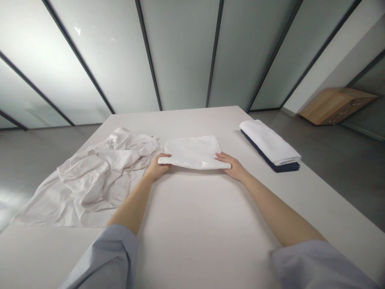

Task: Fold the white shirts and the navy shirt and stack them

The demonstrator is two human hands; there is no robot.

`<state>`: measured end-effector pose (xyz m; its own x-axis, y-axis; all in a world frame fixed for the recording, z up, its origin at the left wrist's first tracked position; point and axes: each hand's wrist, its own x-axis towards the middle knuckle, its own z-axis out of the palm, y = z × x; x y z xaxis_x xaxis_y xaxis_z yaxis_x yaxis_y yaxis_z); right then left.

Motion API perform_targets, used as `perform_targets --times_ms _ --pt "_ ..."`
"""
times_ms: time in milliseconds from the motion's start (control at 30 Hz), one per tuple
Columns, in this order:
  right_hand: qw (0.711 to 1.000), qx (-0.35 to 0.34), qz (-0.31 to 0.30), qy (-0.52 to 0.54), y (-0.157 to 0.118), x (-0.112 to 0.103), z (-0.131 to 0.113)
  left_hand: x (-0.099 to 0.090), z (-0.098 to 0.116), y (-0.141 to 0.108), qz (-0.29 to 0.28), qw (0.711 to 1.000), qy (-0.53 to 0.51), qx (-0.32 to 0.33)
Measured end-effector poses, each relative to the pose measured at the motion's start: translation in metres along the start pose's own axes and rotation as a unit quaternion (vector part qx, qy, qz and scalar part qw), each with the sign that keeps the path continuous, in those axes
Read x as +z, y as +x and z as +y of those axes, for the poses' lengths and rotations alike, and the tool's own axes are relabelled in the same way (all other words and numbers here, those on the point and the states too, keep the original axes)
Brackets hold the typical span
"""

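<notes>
A folded white cloth (pixel 192 150) lies in the middle of the table, its near edge raised a little off the surface. My left hand (pixel 159 166) grips the near left corner, fingers on top and the thumb side partly hidden. At the near right corner, my right hand (pixel 233 165) is closed on the same cloth, with its fingers lying over the top. Left of my left hand spreads a crumpled white cloth (pixel 99 172), loosely heaped. To the right sits a neatly folded white cloth (pixel 270 140) on top of a folded navy cloth (pixel 287 166).
The pale table (pixel 204 224) runs away from me, its far edge near a frosted glass partition (pixel 183 52) with dark frames. Beyond the right side, a wooden cabinet (pixel 333 105) stands on the grey floor (pixel 337 168). The crumpled cloth reaches the table's left edge.
</notes>
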<state>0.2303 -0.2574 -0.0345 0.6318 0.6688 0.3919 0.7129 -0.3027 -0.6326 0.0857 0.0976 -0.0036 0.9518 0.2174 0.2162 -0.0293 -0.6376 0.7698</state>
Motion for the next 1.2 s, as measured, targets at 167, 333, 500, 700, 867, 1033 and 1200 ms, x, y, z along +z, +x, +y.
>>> perform_targets --times_ms 167,333,500,700,867,1033,1200 --pt "0.995 0.062 0.062 0.038 -0.002 -0.002 -0.003 0.001 -0.003 -0.002 -0.029 0.996 0.066 0.061" --pt "0.992 0.092 0.007 0.082 -0.003 -0.006 -0.011 0.004 -0.002 -0.004 -0.050 0.998 -0.012 0.019" --pt "0.998 0.021 -0.026 0.058 -0.004 -0.008 -0.012 0.008 -0.011 0.001 -0.043 0.998 -0.055 -0.006" --pt "0.999 0.022 0.006 0.027 0.001 -0.003 -0.004 0.010 -0.014 0.003 -0.063 0.997 -0.030 0.036" --pt "0.993 0.109 0.036 0.033 0.006 0.001 -0.013 0.011 -0.011 0.002 -0.030 0.999 -0.031 -0.025" --pt "0.982 0.177 0.064 0.031 0.008 0.000 -0.024 0.008 -0.008 0.004 -0.018 0.999 -0.009 -0.039" --pt "0.976 0.193 0.097 0.024 0.008 0.003 -0.025 0.010 -0.005 0.005 0.007 0.998 -0.014 -0.068"
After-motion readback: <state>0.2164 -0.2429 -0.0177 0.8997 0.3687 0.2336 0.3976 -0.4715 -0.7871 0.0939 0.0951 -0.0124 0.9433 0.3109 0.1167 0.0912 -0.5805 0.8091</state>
